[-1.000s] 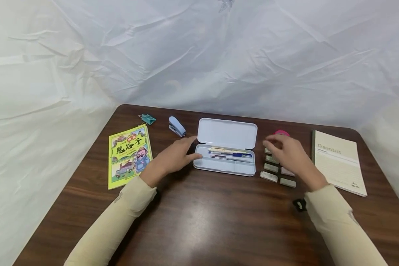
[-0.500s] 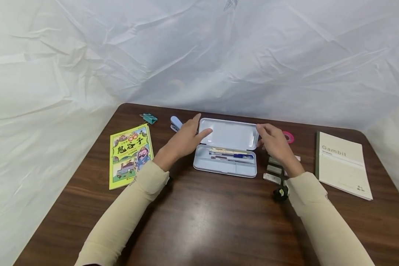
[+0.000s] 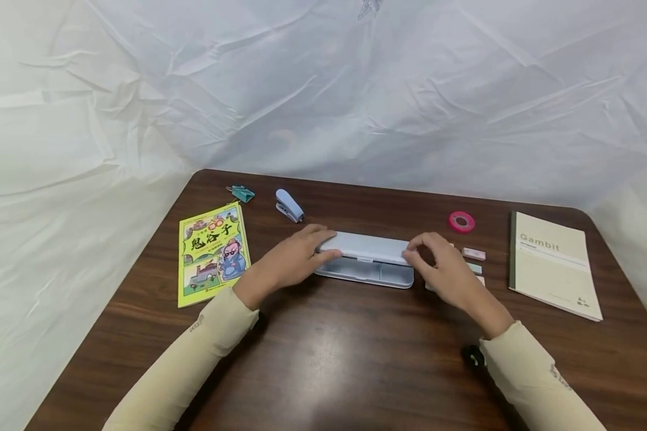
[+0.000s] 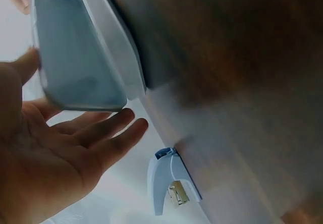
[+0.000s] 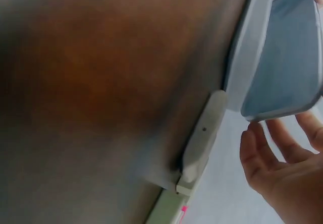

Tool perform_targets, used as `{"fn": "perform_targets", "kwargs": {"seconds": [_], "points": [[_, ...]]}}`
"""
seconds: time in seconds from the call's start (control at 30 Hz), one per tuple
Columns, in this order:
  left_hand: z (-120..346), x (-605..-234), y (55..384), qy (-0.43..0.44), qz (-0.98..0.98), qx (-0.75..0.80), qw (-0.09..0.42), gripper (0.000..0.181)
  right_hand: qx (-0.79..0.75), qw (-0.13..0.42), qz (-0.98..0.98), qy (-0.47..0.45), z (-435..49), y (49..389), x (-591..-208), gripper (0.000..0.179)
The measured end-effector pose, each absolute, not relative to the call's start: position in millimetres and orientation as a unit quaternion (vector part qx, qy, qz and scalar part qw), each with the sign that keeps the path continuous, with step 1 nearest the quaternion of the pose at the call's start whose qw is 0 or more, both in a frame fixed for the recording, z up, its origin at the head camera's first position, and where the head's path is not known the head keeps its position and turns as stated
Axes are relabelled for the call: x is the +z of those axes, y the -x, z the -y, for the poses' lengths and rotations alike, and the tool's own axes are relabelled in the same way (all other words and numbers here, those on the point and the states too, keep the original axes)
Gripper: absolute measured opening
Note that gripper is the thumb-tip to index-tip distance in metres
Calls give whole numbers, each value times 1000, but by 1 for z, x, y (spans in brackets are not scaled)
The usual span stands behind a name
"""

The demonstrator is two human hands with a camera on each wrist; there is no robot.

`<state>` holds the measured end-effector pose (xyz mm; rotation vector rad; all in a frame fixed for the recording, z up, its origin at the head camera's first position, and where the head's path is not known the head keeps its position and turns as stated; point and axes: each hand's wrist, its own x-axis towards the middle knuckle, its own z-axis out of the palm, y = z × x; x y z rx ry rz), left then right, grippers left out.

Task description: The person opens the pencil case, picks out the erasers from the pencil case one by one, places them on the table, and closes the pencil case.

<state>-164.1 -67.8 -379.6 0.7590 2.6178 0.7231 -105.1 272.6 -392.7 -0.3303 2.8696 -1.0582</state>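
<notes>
A pale blue metal pencil case (image 3: 363, 276) lies in the middle of the table, its lid (image 3: 363, 245) tilted partway down over the tray. At the lid's left end my left hand (image 3: 293, 257) holds it, thumb at the front edge and fingers along the side. My right hand (image 3: 444, 266) pinches the lid's right corner between thumb and fingers. Both wrist views show the lid's inner face, with a gap between lid and tray. The lid hides the pens inside. Several erasers (image 3: 473, 254) lie beside the right hand, partly covered by it.
A blue stapler (image 3: 289, 205) and teal binder clip (image 3: 242, 193) lie at the back left, above a yellow comic book (image 3: 211, 254). To the right are a pink tape roll (image 3: 461, 221) and a cream notebook (image 3: 554, 263). A white sheet (image 3: 356, 90) hangs behind.
The right hand has come left from above the erasers to the pencil case lid. Both hands have swung the lid forward and down from upright, covering the pens.
</notes>
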Motion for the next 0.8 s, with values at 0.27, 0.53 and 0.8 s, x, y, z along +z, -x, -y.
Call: {"fn": "perform_targets", "kwargs": {"seconds": [0.27, 0.53, 0.8], "points": [[68, -390, 159, -280, -928, 197, 145, 74, -292, 68, -945, 129, -259, 103, -398, 66], [68, -428, 175, -297, -934, 171, 102, 81, -249, 72, -957, 131, -249, 104, -395, 67], [69, -436, 179, -283, -939, 172, 98, 87, -243, 68, -958, 140, -242, 104, -392, 68]]}}
